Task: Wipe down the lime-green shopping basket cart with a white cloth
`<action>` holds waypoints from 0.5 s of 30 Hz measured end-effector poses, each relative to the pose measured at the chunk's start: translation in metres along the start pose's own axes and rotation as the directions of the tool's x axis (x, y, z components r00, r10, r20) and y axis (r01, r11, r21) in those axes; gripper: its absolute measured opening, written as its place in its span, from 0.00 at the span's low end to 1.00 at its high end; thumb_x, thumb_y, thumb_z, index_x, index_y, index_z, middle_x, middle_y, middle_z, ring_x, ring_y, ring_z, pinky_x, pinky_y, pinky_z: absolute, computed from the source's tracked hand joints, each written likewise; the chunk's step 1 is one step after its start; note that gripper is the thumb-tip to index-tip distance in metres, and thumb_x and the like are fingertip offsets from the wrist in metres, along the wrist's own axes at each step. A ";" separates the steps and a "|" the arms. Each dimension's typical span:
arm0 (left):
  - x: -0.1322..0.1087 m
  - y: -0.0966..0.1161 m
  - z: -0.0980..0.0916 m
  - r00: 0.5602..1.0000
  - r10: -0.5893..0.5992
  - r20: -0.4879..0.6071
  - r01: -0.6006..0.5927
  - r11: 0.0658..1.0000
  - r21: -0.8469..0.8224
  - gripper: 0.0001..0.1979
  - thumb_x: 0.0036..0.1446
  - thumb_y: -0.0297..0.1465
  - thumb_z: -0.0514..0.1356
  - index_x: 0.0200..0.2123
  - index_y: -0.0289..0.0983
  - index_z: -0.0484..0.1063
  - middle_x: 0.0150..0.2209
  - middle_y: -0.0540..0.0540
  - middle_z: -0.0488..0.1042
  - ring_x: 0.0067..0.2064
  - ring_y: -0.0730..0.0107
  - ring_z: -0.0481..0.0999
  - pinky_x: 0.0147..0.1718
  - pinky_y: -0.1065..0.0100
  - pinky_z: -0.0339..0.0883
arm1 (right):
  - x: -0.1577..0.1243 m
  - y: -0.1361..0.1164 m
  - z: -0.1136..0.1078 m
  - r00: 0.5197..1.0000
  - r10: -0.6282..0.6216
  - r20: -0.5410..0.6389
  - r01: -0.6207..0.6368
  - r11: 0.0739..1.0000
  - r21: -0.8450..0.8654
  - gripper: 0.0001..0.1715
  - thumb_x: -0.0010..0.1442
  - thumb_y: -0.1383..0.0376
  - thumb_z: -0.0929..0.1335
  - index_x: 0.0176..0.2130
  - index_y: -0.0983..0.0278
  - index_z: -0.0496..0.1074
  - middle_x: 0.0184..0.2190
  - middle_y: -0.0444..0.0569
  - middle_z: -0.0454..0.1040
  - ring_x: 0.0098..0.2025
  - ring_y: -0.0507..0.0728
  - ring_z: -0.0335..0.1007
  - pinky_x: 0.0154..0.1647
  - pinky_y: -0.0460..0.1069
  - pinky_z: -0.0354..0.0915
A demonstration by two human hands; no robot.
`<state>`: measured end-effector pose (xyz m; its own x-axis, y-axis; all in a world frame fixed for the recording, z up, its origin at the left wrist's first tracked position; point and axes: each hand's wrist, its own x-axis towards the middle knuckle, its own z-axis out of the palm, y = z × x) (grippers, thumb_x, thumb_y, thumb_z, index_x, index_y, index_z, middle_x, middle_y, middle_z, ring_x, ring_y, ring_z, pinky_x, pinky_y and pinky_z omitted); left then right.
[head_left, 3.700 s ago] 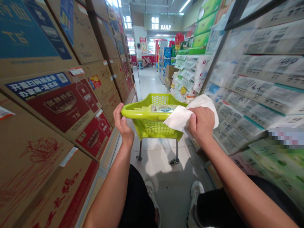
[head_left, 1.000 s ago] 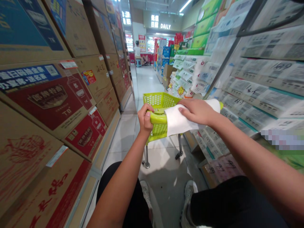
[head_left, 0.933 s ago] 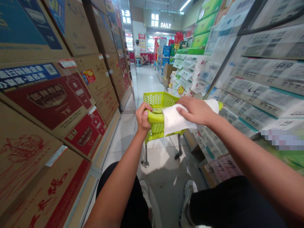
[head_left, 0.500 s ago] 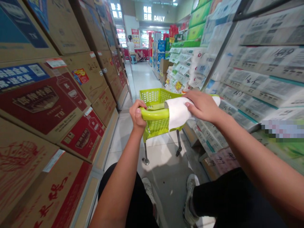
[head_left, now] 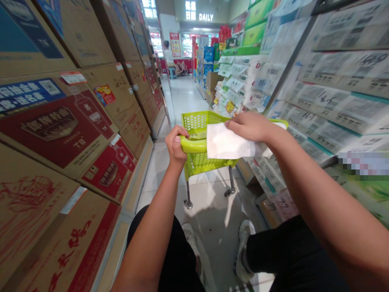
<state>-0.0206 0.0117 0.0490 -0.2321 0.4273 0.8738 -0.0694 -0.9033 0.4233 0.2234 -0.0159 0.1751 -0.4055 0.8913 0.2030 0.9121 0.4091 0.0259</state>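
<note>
A lime-green shopping cart (head_left: 198,162) stands in the aisle in front of me. My left hand (head_left: 174,144) is closed round the left end of the cart's handle bar (head_left: 192,145). My right hand (head_left: 249,125) lies on top of a white cloth (head_left: 226,144), fingers pressing it against the handle bar to the right of my left hand. The cloth drapes over the bar and hides its middle. A flat pack lies inside the basket, mostly hidden.
Stacked cardboard cartons (head_left: 75,121) wall the left side of the narrow aisle. Shelves of wrapped tissue packs (head_left: 328,101) line the right. Tiled floor (head_left: 182,97) runs ahead to displays under a "DAILY" sign (head_left: 206,17). My shoes (head_left: 244,251) rest below.
My right hand has slid the cloth leftward along the handle over the last seconds, and the cart's handle end has swung toward the right shelves. My left hand kept its hold on the bar.
</note>
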 end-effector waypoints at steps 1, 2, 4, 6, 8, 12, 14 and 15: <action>0.001 0.000 0.000 1.000 0.002 -0.010 -0.002 1.000 0.002 0.23 0.64 0.52 0.51 0.27 0.42 0.66 0.23 0.49 0.64 0.27 0.64 0.64 0.28 0.61 0.56 | -0.009 -0.002 0.005 0.996 -0.044 -0.083 0.044 0.999 -0.003 0.38 0.70 0.44 0.54 0.43 0.62 0.81 0.40 0.58 0.83 0.41 0.67 0.77 0.39 0.57 0.63; 0.001 -0.001 -0.001 1.000 0.003 -0.019 -0.003 1.000 0.003 0.23 0.64 0.53 0.51 0.27 0.42 0.65 0.23 0.49 0.63 0.26 0.64 0.64 0.28 0.61 0.56 | -0.018 -0.005 0.012 0.980 -0.095 -0.176 0.095 0.995 -0.007 0.37 0.69 0.44 0.54 0.47 0.62 0.80 0.43 0.58 0.83 0.44 0.68 0.77 0.42 0.58 0.64; 0.003 -0.003 -0.003 1.000 0.001 -0.031 -0.001 1.000 0.002 0.23 0.63 0.53 0.51 0.26 0.42 0.65 0.23 0.49 0.64 0.26 0.64 0.64 0.28 0.61 0.56 | -0.036 -0.010 0.027 0.916 -0.177 -0.359 0.181 0.983 -0.022 0.37 0.69 0.45 0.55 0.57 0.62 0.77 0.52 0.57 0.81 0.53 0.68 0.76 0.50 0.60 0.65; 0.004 -0.005 -0.005 1.000 -0.008 -0.021 0.008 1.000 0.003 0.24 0.62 0.54 0.52 0.26 0.42 0.65 0.23 0.48 0.64 0.26 0.64 0.64 0.28 0.61 0.56 | -0.050 -0.012 0.042 0.850 -0.206 -0.485 0.220 0.975 -0.029 0.38 0.69 0.45 0.56 0.63 0.63 0.73 0.59 0.57 0.78 0.60 0.69 0.72 0.58 0.61 0.63; 0.006 -0.007 -0.008 1.000 -0.027 0.008 0.027 1.000 -0.006 0.24 0.61 0.55 0.53 0.26 0.42 0.66 0.24 0.48 0.64 0.26 0.64 0.64 0.28 0.61 0.56 | -0.056 -0.013 0.049 0.823 -0.196 -0.533 0.223 0.975 -0.015 0.40 0.69 0.44 0.57 0.64 0.64 0.71 0.62 0.58 0.76 0.63 0.69 0.70 0.61 0.62 0.61; 0.008 -0.008 -0.009 0.997 -0.048 0.059 0.052 0.997 -0.053 0.22 0.61 0.52 0.56 0.26 0.41 0.67 0.25 0.49 0.65 0.27 0.65 0.65 0.29 0.62 0.56 | -0.048 -0.012 0.036 0.877 -0.163 -0.452 0.203 0.978 0.041 0.44 0.71 0.39 0.52 0.60 0.63 0.75 0.57 0.59 0.79 0.57 0.70 0.75 0.55 0.62 0.64; 0.007 -0.007 -0.008 0.996 -0.059 0.069 0.062 0.997 -0.046 0.22 0.60 0.53 0.56 0.26 0.41 0.67 0.25 0.49 0.65 0.27 0.65 0.65 0.30 0.62 0.57 | -0.037 -0.009 0.022 0.929 -0.134 -0.345 0.163 0.985 0.056 0.48 0.70 0.36 0.49 0.55 0.62 0.78 0.50 0.59 0.82 0.51 0.69 0.77 0.49 0.61 0.65; 0.007 -0.007 -0.007 0.995 -0.066 0.072 0.069 0.997 -0.038 0.22 0.60 0.53 0.56 0.26 0.41 0.67 0.25 0.49 0.65 0.28 0.65 0.65 0.30 0.62 0.57 | -0.030 -0.007 0.016 0.954 -0.112 -0.278 0.133 0.990 0.057 0.50 0.69 0.34 0.47 0.52 0.62 0.79 0.47 0.59 0.83 0.47 0.69 0.78 0.47 0.60 0.65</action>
<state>-0.0290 0.0207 0.0504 -0.1563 0.4874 0.8591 -0.1217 -0.8726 0.4730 0.2283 -0.0421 0.1528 -0.4726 0.7502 0.4625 0.8453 0.5343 -0.0027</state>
